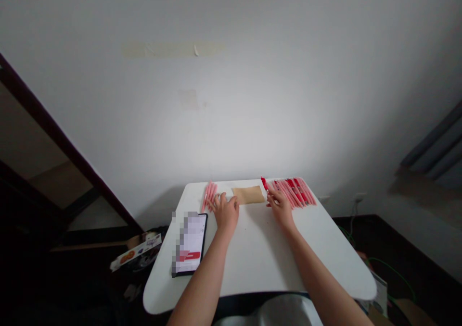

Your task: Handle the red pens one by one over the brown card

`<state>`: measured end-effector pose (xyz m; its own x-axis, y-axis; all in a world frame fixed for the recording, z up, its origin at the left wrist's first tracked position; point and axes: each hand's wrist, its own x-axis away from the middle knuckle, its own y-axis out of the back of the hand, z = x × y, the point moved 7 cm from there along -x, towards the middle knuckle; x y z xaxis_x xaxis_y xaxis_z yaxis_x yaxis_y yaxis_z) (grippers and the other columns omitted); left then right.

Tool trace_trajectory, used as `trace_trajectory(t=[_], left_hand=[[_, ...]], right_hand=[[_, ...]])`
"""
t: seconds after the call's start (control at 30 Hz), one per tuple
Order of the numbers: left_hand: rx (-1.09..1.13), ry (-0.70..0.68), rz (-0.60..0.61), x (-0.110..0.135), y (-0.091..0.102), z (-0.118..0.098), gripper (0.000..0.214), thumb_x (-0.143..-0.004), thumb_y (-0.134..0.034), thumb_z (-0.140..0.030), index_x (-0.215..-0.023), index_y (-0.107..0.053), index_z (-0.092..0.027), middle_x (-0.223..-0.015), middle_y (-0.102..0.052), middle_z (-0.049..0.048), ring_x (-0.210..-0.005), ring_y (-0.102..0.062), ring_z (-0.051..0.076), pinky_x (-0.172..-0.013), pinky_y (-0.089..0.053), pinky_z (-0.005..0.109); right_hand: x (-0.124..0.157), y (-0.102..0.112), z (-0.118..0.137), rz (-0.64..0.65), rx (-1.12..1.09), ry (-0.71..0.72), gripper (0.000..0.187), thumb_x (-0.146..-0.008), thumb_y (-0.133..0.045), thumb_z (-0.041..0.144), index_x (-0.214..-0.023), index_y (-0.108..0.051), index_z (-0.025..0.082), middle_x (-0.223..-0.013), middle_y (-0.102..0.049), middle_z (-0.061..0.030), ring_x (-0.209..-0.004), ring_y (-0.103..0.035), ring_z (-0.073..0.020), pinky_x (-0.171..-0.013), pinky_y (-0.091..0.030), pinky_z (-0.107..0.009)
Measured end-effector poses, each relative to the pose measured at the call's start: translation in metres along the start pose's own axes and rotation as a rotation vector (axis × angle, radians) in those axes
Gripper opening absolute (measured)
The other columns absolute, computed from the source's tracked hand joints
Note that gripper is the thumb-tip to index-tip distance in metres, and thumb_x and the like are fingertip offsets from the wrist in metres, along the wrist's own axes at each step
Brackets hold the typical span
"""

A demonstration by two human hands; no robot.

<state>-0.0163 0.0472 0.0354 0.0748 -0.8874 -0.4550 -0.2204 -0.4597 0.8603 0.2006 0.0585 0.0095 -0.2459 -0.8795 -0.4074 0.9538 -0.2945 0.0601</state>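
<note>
On a small white table (260, 263) my left hand (225, 210) lies palm down, fingers stretched out, its fingertips touching a small bunch of pale pink pens (209, 194) at the far left. My right hand (278, 203) is closed in a pinch on one red pen (265, 184) that points away from me, beside a row of several red pens (294, 191) at the far right. Between the two hands a brown paper envelope (248, 194) lies flat.
A black phone (190, 243) with a lit screen lies at the table's left edge. Behind the table is a white wall. A printed box (136, 252) sits on the dark floor at left, and green cables (382, 263) trail on the floor at right.
</note>
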Motion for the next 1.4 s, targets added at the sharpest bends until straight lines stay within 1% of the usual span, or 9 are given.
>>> trace_trajectory(t=[0.23, 0.33, 0.4, 0.53, 0.67, 0.9, 1.0, 1.27, 1.4], left_hand=[[0.002, 0.006, 0.0, 0.0, -0.002, 0.001, 0.026, -0.084, -0.056, -0.033, -0.105, -0.071, -0.035, -0.128, -0.056, 0.0062, -0.126, -0.037, 0.033, -0.111, -0.014, 0.067], [0.014, 0.009, 0.002, 0.0, -0.002, 0.0, 0.026, -0.084, -0.055, -0.033, -0.106, -0.07, -0.035, -0.128, -0.056, 0.0066, -0.126, -0.037, 0.032, -0.109, -0.014, 0.069], [0.019, 0.01, 0.006, 0.0, -0.001, -0.001, 0.026, -0.084, -0.055, -0.033, -0.106, -0.07, -0.035, -0.128, -0.056, 0.0065, -0.125, -0.037, 0.032, -0.109, -0.014, 0.069], [0.031, 0.001, 0.007, 0.001, 0.002, -0.003, 0.025, -0.084, -0.056, -0.033, -0.104, -0.07, -0.035, -0.126, -0.057, 0.0063, -0.124, -0.038, 0.032, -0.109, -0.013, 0.069], [0.044, -0.009, 0.004, 0.002, 0.004, -0.004, 0.024, -0.084, -0.056, -0.033, -0.104, -0.07, -0.035, -0.125, -0.057, 0.0063, -0.125, -0.037, 0.031, -0.109, -0.013, 0.069], [0.062, -0.019, 0.004, 0.004, 0.005, -0.006, 0.025, -0.084, -0.055, -0.033, -0.105, -0.07, -0.035, -0.125, -0.056, 0.0065, -0.123, -0.037, 0.031, -0.108, -0.015, 0.068], [0.073, -0.035, 0.002, 0.004, 0.004, -0.007, 0.025, -0.084, -0.056, -0.033, -0.105, -0.07, -0.035, -0.125, -0.056, 0.0066, -0.123, -0.036, 0.031, -0.107, -0.015, 0.067], [0.061, -0.043, 0.045, 0.005, -0.001, -0.009, 0.028, -0.085, -0.054, -0.035, -0.11, -0.067, -0.035, -0.127, -0.054, 0.0069, -0.124, -0.035, 0.031, -0.106, -0.018, 0.066], [0.058, -0.038, 0.039, 0.006, 0.001, -0.01, 0.027, -0.086, -0.053, -0.035, -0.108, -0.067, -0.033, -0.124, -0.057, 0.0071, -0.122, -0.037, 0.031, -0.105, -0.02, 0.063]], right_hand=[[0.0, 0.004, 0.015, -0.005, 0.39, 0.183, 0.043, -0.09, -0.046, 0.048, -0.11, -0.068, 0.017, -0.092, -0.064, -0.0097, -0.079, -0.057, -0.0184, -0.074, -0.049, -0.034], [-0.003, 0.012, 0.025, -0.076, 0.615, 0.275, 0.04, -0.092, -0.043, 0.043, -0.109, -0.07, 0.018, -0.092, -0.066, -0.0108, -0.09, -0.054, -0.0228, -0.086, -0.042, -0.04], [-0.006, 0.018, 0.033, -0.115, 0.734, 0.295, 0.038, -0.093, -0.042, 0.039, -0.107, -0.071, 0.019, -0.094, -0.067, -0.0108, -0.093, -0.052, -0.0241, -0.087, -0.039, -0.039], [-0.015, 0.037, 0.041, -0.176, 1.0, 0.16, 0.033, -0.091, -0.047, 0.036, -0.102, -0.073, 0.02, -0.097, -0.069, -0.0113, -0.098, -0.048, -0.0273, -0.085, -0.034, -0.039], [-0.019, 0.054, 0.046, -0.19, 1.174, 0.035, 0.032, -0.09, -0.048, 0.036, -0.101, -0.073, 0.021, -0.103, -0.069, -0.0116, -0.103, -0.047, -0.0295, -0.086, -0.03, -0.041], [-0.018, 0.06, 0.04, -0.152, 1.278, -0.017, 0.031, -0.091, -0.044, 0.032, -0.097, -0.072, 0.02, -0.106, -0.067, -0.0122, -0.108, -0.045, -0.0293, -0.088, -0.027, -0.042], [-0.017, 0.063, 0.035, -0.186, 1.281, -0.003, 0.033, -0.091, -0.042, 0.032, -0.098, -0.072, 0.019, -0.108, -0.066, -0.0136, -0.109, -0.044, -0.0296, -0.09, -0.026, -0.043], [-0.016, 0.066, 0.028, -0.261, 1.205, 0.16, 0.031, -0.088, -0.047, 0.035, -0.093, -0.073, 0.019, -0.1, -0.067, -0.0173, -0.099, -0.046, -0.0319, -0.085, -0.03, -0.048], [-0.017, 0.061, 0.032, -0.229, 1.182, 0.176, 0.031, -0.089, -0.048, 0.037, -0.094, -0.073, 0.019, -0.1, -0.065, -0.0174, -0.1, -0.046, -0.0319, -0.085, -0.032, -0.047]])
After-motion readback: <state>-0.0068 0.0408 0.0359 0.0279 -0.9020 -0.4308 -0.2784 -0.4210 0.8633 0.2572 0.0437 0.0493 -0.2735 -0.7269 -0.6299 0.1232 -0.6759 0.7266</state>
